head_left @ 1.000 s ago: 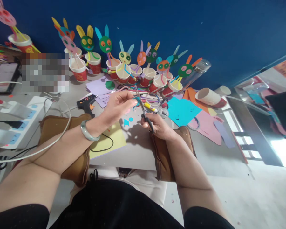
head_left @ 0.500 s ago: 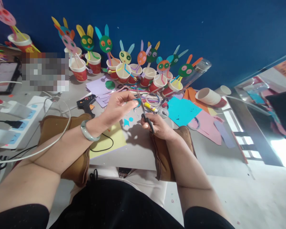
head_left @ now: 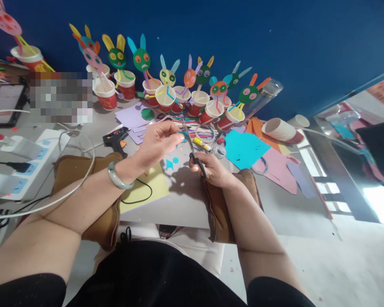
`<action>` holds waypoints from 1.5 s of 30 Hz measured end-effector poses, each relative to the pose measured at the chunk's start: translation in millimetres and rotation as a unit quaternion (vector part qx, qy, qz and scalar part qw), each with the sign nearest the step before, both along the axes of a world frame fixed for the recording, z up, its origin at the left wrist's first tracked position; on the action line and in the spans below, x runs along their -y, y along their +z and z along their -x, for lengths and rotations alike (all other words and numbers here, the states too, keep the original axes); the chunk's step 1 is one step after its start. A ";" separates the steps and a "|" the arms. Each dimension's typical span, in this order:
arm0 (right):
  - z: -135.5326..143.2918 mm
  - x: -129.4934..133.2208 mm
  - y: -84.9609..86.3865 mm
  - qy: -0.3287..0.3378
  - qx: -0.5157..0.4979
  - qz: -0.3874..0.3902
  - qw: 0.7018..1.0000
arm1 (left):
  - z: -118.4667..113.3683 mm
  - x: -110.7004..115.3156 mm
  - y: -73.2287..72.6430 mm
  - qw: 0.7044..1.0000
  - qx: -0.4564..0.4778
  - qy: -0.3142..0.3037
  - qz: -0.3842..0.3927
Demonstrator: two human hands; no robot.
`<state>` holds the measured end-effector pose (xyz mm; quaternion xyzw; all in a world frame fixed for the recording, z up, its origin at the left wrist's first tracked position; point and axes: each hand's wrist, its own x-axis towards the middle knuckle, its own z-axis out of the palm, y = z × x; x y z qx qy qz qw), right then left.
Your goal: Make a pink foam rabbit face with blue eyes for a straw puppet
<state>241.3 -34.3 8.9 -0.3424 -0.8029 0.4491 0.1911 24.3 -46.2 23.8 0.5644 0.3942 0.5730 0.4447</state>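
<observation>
Between the thumb and fingers of my left hand (head_left: 161,143) is a small piece of blue paper (head_left: 184,136), mostly covered by the fingertips. My right hand (head_left: 213,168) is closed round the dark handles of a pair of scissors (head_left: 192,147). The blades point up and away, right beside the blue paper. Below the hands, a blue paper circle (head_left: 176,160) and a blue offcut (head_left: 169,164) lie on the grey table. A yellow glue stick (head_left: 201,143) rests just behind the scissors.
Several paper cups with rabbit-faced figures (head_left: 165,98) line the blue wall. A black glue gun (head_left: 116,140) lies left of my hands. Blue sheet paper (head_left: 245,149) and pink paper (head_left: 280,170) lie on the right. A white power strip (head_left: 35,164) and cables occupy the left side.
The blue paper and my left fingertips have shifted very slightly to the left. My right hand stays in place with the scissors.
</observation>
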 end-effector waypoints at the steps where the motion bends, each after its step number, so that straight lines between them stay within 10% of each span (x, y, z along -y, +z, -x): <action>1: -0.3 -0.2 -0.5 0.001 0.000 -0.003 1.000 | -0.1 0.1 -0.1 1.000 0.001 0.003 -0.001; 45: 0.9 -0.5 -0.1 0.016 -0.017 0.009 1.000 | 1.3 -0.6 2.3 0.998 -0.057 0.018 -0.019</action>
